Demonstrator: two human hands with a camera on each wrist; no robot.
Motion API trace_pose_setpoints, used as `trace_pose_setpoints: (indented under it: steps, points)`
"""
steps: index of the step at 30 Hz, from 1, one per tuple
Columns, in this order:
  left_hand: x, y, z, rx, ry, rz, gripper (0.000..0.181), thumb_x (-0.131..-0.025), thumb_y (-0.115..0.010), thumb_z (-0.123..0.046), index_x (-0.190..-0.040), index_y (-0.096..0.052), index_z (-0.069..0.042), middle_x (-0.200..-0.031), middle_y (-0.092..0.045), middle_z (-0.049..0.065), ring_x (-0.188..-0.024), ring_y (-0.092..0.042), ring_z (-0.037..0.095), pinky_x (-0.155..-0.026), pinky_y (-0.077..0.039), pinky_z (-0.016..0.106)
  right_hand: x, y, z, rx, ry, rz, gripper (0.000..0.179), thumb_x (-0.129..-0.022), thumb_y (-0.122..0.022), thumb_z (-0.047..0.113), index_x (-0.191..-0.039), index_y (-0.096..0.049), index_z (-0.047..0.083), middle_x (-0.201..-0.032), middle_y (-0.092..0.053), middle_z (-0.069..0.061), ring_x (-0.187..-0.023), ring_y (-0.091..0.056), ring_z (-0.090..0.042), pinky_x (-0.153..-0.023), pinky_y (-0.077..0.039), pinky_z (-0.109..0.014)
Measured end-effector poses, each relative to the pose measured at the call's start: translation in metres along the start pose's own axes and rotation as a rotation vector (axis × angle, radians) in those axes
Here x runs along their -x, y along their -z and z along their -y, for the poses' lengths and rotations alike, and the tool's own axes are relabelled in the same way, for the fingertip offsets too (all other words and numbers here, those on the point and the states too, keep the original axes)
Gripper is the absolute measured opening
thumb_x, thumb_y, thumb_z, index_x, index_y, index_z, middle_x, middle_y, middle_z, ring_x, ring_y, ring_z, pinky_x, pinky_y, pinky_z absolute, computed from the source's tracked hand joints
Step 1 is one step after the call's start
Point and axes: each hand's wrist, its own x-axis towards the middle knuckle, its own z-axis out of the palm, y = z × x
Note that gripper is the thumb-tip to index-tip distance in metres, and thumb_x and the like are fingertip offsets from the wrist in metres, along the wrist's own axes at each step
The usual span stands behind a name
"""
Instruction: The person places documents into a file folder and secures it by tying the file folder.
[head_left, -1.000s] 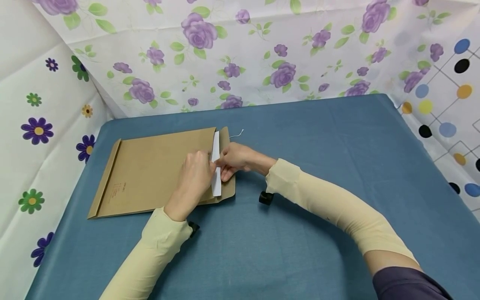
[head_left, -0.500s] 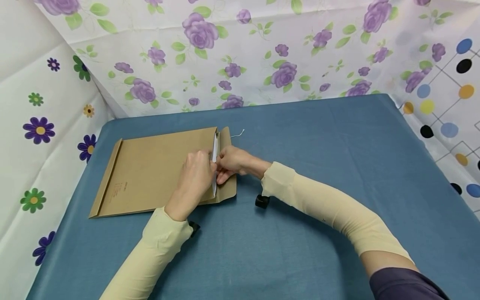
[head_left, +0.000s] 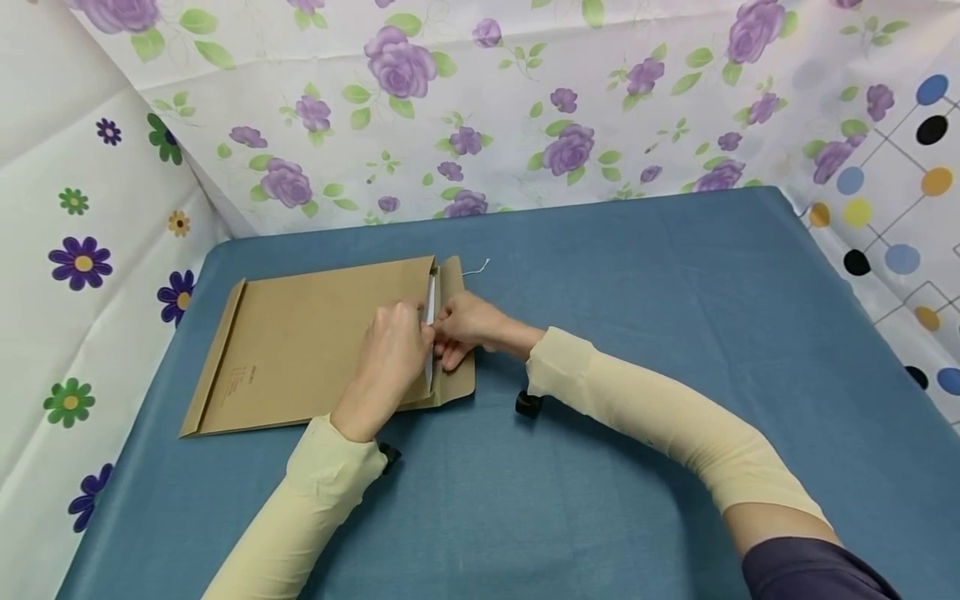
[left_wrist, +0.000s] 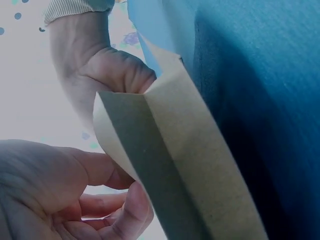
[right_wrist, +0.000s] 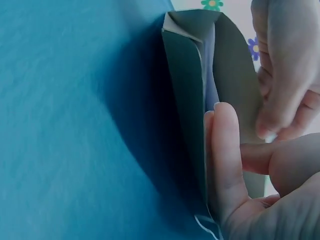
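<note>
A large brown paper envelope [head_left: 322,333] lies on the blue cloth, its flap [head_left: 459,333] folded out at the right end. White paper [head_left: 431,292] shows as a narrow strip in the mouth and as a pale sheet inside it in the right wrist view. My left hand [head_left: 393,342] pinches the upper edge of the mouth between thumb and fingers. My right hand [head_left: 468,325] is at the mouth over the flap; in the right wrist view its straight fingers [right_wrist: 227,145] reach in against the paper. Its thumb tip is hidden behind them.
A thin white string [head_left: 477,267] sticks out beyond the flap. Blue cloth [head_left: 637,283] covers the table. Flowered sheets [head_left: 517,108] hang at the back and left; a dotted one [head_left: 892,217] hangs at the right.
The white paper has slid left into the envelope, so a narrower strip shows. My right hand has shifted slightly down with it; my left hand stays on the edge.
</note>
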Motion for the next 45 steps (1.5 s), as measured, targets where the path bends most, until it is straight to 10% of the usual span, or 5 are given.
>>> trace_pose_setpoints:
  steps: [9,14,28,38,45]
  points:
    - [-0.003,-0.005,0.0,-0.009,0.02,0.022,0.032,-0.09,-0.061,0.005,-0.119,-0.071,0.008,-0.108,-0.069,0.026,-0.08,-0.069,0.032,-0.061,-0.056,0.04,0.016,0.032,0.004,0.193,0.092,-0.178,0.036,-0.106,-0.058,0.016,-0.08,-0.065,-0.007,-0.066,-0.06,-0.01,-0.047,-0.051,-0.014,-0.05,-0.049,-0.032]
    - [-0.003,-0.007,0.001,-0.021,0.021,0.022,0.031,-0.088,-0.061,0.004,-0.117,-0.072,0.007,-0.101,-0.069,0.024,-0.078,-0.067,0.032,-0.063,-0.055,0.042,0.018,0.045,0.002,0.202,0.1,-0.254,0.028,-0.108,-0.053,0.013,-0.103,-0.068,-0.01,-0.083,-0.064,-0.016,-0.057,-0.056,-0.018,-0.06,-0.054,-0.041]
    - [-0.004,-0.017,0.008,-0.108,-0.01,0.053,0.015,-0.091,-0.064,-0.005,-0.078,-0.069,-0.002,-0.077,-0.06,0.017,-0.064,-0.059,0.03,-0.054,-0.045,0.039,0.007,0.035,-0.01,0.207,0.157,-0.004,0.044,-0.104,-0.05,0.0,-0.148,-0.047,-0.001,-0.135,-0.06,-0.017,-0.074,-0.066,-0.025,-0.065,-0.058,-0.037]
    - [-0.006,-0.021,0.015,-0.183,-0.08,0.079,0.016,-0.097,-0.061,-0.007,-0.092,-0.075,0.0,-0.09,-0.063,0.023,-0.078,-0.066,0.039,-0.065,-0.054,0.051,0.009,0.035,-0.017,0.291,0.142,0.118,0.037,-0.104,-0.055,0.006,-0.14,-0.056,-0.003,-0.101,-0.073,-0.011,-0.069,-0.065,-0.019,-0.058,-0.052,-0.03]
    - [-0.014,-0.018,0.022,-0.205,-0.129,0.175,0.024,-0.101,-0.053,-0.001,-0.1,-0.077,-0.002,-0.096,-0.062,0.023,-0.086,-0.064,0.038,-0.07,-0.055,0.05,0.006,0.029,-0.02,0.39,0.236,0.075,0.012,-0.101,-0.066,0.013,-0.105,-0.074,0.005,-0.077,-0.065,-0.012,-0.056,-0.057,-0.017,-0.05,-0.048,-0.03]
